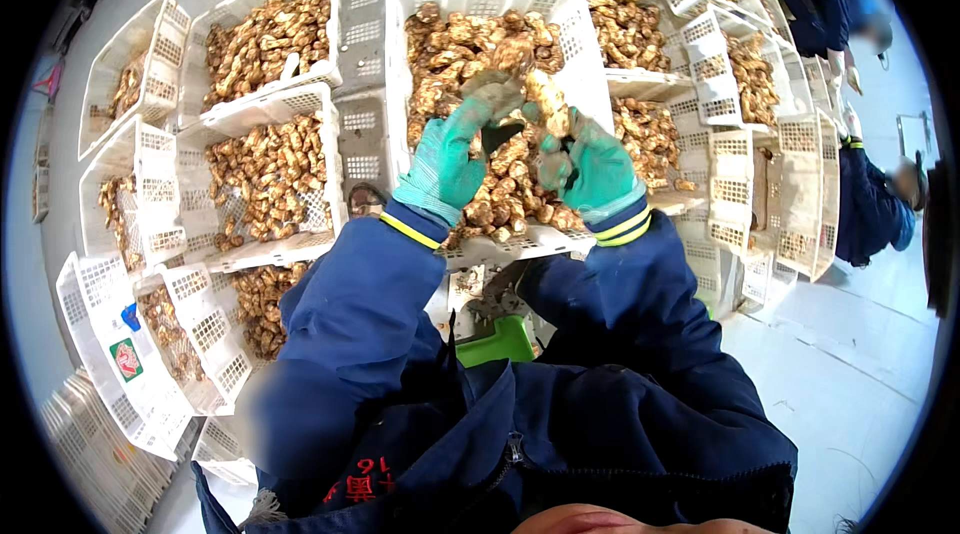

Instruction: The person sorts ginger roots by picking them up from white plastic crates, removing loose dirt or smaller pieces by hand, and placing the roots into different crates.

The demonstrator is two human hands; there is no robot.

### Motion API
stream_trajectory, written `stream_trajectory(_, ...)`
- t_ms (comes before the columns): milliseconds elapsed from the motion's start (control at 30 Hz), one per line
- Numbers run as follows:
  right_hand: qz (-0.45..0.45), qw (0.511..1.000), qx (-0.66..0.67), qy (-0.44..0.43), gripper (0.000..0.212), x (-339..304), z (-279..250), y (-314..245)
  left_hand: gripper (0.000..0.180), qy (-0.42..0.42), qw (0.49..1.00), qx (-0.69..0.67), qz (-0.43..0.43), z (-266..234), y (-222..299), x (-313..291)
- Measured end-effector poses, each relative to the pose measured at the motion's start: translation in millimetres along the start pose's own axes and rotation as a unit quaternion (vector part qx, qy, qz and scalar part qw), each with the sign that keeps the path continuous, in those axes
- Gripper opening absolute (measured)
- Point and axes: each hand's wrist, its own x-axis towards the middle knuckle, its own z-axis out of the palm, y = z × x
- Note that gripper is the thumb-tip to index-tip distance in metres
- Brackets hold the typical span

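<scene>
Both my hands wear green gloves with dark coated fingers, and they are over a white perforated crate (572, 6) heaped with knobby brown produce (445, 49), perhaps roots or mushrooms. My right hand (590, 162) is closed on a longish knobby piece (547, 102), cream with brown patches, which sticks up from the fingers. Across from it, my left hand (455, 149) reaches inward with bent fingers close to that piece. Those fingertips are blurred, and whether they grip a brown piece (513, 54) beside them does not show.
More produce-filled crates stand to the left (330, 104) and right (640, 74). A bright green plastic object (500, 342) is below the middle crate, near my body. At the right, two people in dark blue clothing (812, 4) work near stacked crates (800, 184).
</scene>
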Motion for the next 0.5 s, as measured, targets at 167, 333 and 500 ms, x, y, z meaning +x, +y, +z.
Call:
stream_trajectory(167, 0.035, 0.999, -0.020, -0.020, 0.028, -22, 8, 24, 0.042, -0.125, 0.972, -0.140, -0.143, 13, -13, -2)
stream_trajectory(333, -0.336, 0.587, -0.734, -0.051, 0.030, -16, -13, 30, 0.043, -0.065, 0.903, -0.321, -0.278, 9, -11, -6)
stream_trajectory(500, -0.168, 0.952, -0.246, -0.066, 0.024, -15, 1, 43, 0.023, -0.082, 0.914, 0.383, 0.103, -6, -20, -14)
